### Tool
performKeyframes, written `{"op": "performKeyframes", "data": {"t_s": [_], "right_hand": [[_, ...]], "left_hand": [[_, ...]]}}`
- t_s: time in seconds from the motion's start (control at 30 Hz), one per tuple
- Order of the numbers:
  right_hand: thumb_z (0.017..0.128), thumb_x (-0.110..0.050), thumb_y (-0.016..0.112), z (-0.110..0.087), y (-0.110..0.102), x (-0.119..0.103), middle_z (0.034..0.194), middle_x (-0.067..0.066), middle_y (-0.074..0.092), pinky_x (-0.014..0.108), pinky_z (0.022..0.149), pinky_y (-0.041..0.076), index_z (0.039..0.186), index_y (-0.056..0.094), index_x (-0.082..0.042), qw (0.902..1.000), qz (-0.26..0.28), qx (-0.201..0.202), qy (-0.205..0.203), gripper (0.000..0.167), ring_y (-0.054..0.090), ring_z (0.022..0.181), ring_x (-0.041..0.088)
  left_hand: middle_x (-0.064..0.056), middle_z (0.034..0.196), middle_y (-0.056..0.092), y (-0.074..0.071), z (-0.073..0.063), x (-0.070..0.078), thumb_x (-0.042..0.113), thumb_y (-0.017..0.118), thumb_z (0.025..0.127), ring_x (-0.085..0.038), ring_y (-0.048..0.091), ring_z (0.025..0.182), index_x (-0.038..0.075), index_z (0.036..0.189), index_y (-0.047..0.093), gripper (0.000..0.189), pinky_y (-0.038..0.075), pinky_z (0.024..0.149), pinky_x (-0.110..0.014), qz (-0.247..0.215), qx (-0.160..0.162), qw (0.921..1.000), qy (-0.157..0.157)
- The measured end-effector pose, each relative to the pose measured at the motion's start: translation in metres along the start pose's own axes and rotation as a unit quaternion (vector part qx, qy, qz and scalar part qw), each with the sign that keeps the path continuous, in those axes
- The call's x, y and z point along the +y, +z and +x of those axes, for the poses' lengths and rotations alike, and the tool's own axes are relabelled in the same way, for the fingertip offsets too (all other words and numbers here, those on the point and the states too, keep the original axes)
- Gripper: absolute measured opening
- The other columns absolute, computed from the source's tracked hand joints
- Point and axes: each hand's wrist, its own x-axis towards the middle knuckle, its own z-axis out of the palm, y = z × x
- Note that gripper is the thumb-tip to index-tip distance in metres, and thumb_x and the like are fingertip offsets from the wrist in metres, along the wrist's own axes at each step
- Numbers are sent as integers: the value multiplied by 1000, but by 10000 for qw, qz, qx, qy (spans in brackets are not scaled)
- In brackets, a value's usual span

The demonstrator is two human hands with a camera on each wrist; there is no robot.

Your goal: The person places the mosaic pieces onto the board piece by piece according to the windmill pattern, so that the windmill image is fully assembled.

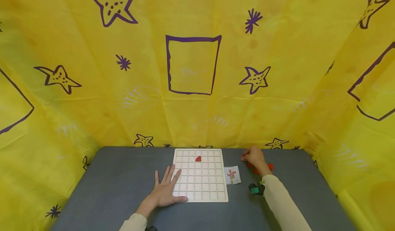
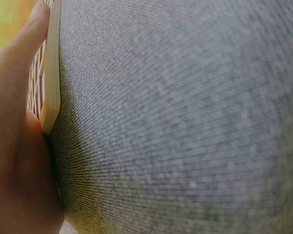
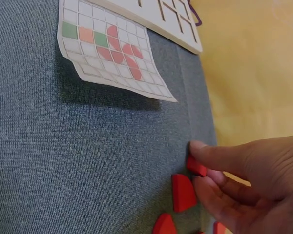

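A white gridded board (image 1: 200, 176) lies on the table with one red quarter-circle piece (image 1: 198, 159) in a cell near its far side. My left hand (image 1: 165, 191) rests at the board's near left corner, fingers spread over its edge. To the right of the board, my right hand (image 1: 254, 157) pinches a red piece (image 3: 196, 166) between thumb and fingers, low over the table. Beside those fingers lie several loose red pieces, among them a rounded one (image 3: 183, 193); the hand partly hides others. A paper pattern card (image 1: 232, 175) shows a red pinwheel flower on a grid.
The dark grey tabletop (image 1: 117, 179) runs back to a yellow cloth (image 1: 191, 121) with purple drawings, which also hangs at both sides. The card lies against the board's right edge, between the board and the loose pieces. A dark device (image 1: 256, 189) sits at the right wrist.
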Motion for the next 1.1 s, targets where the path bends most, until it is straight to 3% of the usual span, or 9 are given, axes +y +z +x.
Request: {"op": "performKeyframes", "data": {"t_s": [0.27,0.53,0.7,1.0,1.1], "right_hand": [[75,0,81,0,0,4,83,13,70,40,70,55,91,74,6,9992,260,-98,-283,19,63,76,25],[78,7,75,-5,-2,7,84,18,71,38,67,57,92,73,8,9969,601,11,-501,15,67,75,28],[81,6,74,-5,-6,2,89,19,72,39,70,57,97,71,10,9948,728,-12,-712,16,69,81,31],[83,8,71,-6,-10,-14,89,18,73,38,71,58,98,71,10,9910,781,-175,-1073,15,70,83,32],[83,6,71,-7,-9,-19,89,17,73,38,72,58,98,72,9,9917,802,-181,-992,15,70,84,31]], "left_hand": [[-17,164,0,0,1,0,82,58,72,-39,3,149,15,158,20,115,-12,105,-73,91,-87,9999,-81],[-17,164,2,-3,0,2,83,57,72,-40,4,149,16,158,21,114,-8,105,-74,214,-174,9995,-147],[-16,164,2,0,0,1,84,56,71,-39,4,149,16,157,22,115,-9,106,-73,227,-80,9995,-185],[-17,163,4,6,1,-3,83,57,72,-40,6,148,13,156,23,114,-11,105,-73,68,209,9997,58],[-17,163,5,5,1,-2,82,58,72,-40,7,148,13,156,24,114,-10,105,-73,74,204,9998,42]]}}
